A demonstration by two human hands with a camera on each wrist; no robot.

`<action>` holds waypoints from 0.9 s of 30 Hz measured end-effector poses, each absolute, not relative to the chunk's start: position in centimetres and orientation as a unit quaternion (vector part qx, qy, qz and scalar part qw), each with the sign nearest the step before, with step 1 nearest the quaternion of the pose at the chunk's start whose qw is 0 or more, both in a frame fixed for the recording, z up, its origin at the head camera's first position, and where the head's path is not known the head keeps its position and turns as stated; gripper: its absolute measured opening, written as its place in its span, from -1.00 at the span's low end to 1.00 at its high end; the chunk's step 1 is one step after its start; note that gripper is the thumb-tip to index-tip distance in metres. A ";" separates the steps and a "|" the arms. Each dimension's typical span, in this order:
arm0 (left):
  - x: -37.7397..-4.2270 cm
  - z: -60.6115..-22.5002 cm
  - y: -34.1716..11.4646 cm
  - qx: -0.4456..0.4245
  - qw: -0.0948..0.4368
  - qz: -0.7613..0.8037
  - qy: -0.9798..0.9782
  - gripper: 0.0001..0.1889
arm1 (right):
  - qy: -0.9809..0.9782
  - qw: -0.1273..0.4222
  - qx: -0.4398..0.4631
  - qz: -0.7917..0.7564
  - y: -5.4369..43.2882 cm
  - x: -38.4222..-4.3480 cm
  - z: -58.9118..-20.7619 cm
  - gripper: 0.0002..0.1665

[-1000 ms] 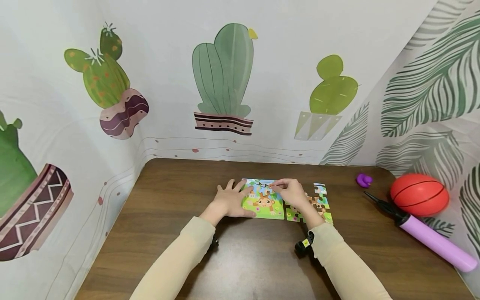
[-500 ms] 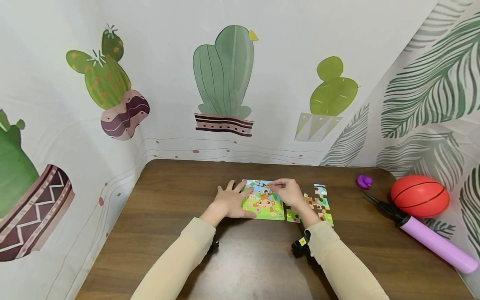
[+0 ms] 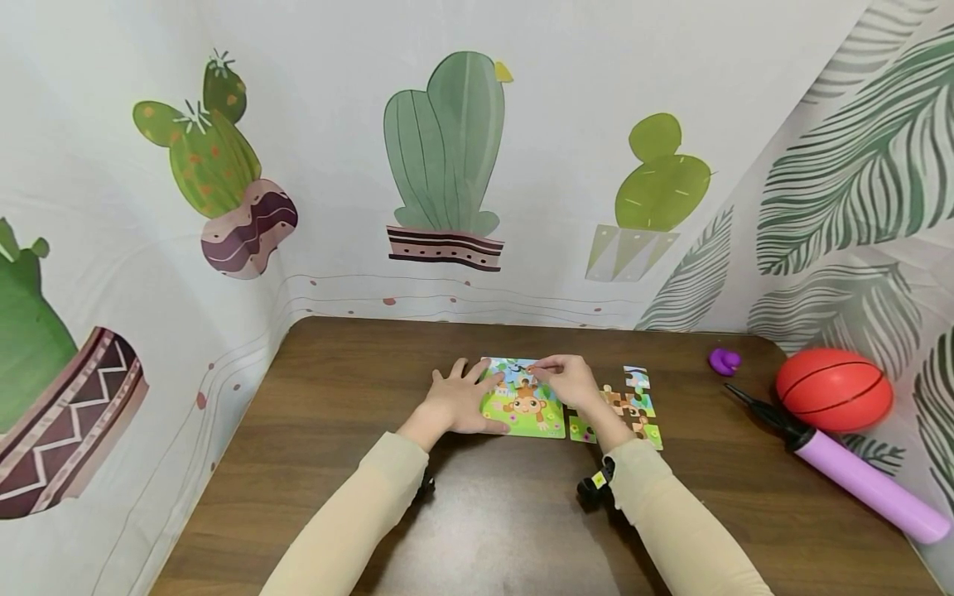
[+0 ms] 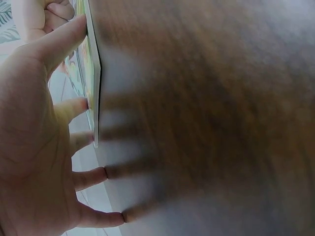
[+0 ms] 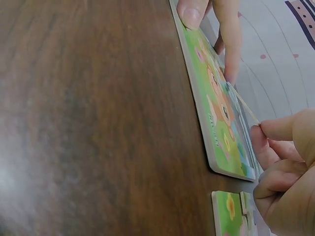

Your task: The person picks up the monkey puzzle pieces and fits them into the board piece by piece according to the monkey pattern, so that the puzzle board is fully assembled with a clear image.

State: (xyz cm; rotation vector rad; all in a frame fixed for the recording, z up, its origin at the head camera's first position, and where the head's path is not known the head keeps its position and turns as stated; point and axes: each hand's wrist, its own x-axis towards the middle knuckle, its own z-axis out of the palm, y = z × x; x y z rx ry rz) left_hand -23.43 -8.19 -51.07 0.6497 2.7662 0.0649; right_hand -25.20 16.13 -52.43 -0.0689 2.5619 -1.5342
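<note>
One monkey jigsaw board lies flat on the brown desk, a little below the centre of the head frame, with the left hand, fingers spread wide and gripping nothing, resting thumb and forefinger on its left side. The right hand pinches a thin puzzle piece, tilted, at the board's upper part, while other jigsaw pieces lie just to its right and a purple toy duck, red basketball and lilac hand pump sit toward the frame's right edge
</note>
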 end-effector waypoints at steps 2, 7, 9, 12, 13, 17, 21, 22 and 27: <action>-23.4 -51.1 -8.2 0.226 0.149 0.022 0.962 0.09 | 0.857 0.076 -0.028 -0.509 16.0 -25.2 -52.4 -0.72; -23.4 -51.1 -8.2 0.227 0.150 0.023 0.962 0.09 | 0.858 0.076 -0.027 -0.507 15.7 -25.2 -52.5 -0.75; -23.4 -51.1 -8.2 0.227 0.150 0.024 0.962 0.09 | 0.859 0.073 -0.021 -0.506 15.6 -25.2 -52.5 -0.75; -23.4 -51.1 -8.2 0.227 0.150 0.026 0.962 0.09 | 0.863 0.069 -0.008 -0.501 15.6 -25.1 -52.3 -0.74; -23.4 -51.0 -8.2 0.227 0.151 0.026 0.962 0.08 | 0.864 0.068 -0.006 -0.499 15.6 -25.1 -52.3 -0.74; -23.4 -50.9 -8.2 0.226 0.151 0.026 0.962 0.08 | 0.869 0.066 0.009 -0.490 15.4 -25.2 -52.2 -0.73; -23.4 -51.0 -8.2 0.225 0.151 0.024 0.962 0.08 | 0.876 0.063 0.025 -0.478 15.3 -25.4 -52.2 -0.73; -23.4 -51.0 -8.2 0.224 0.151 0.024 0.963 0.08 | 0.876 0.063 0.028 -0.477 15.2 -25.4 -52.2 -0.73; -23.4 -51.2 -8.2 0.224 0.150 0.023 0.963 0.09 | 0.878 0.065 0.031 -0.473 15.1 -25.5 -52.2 -0.73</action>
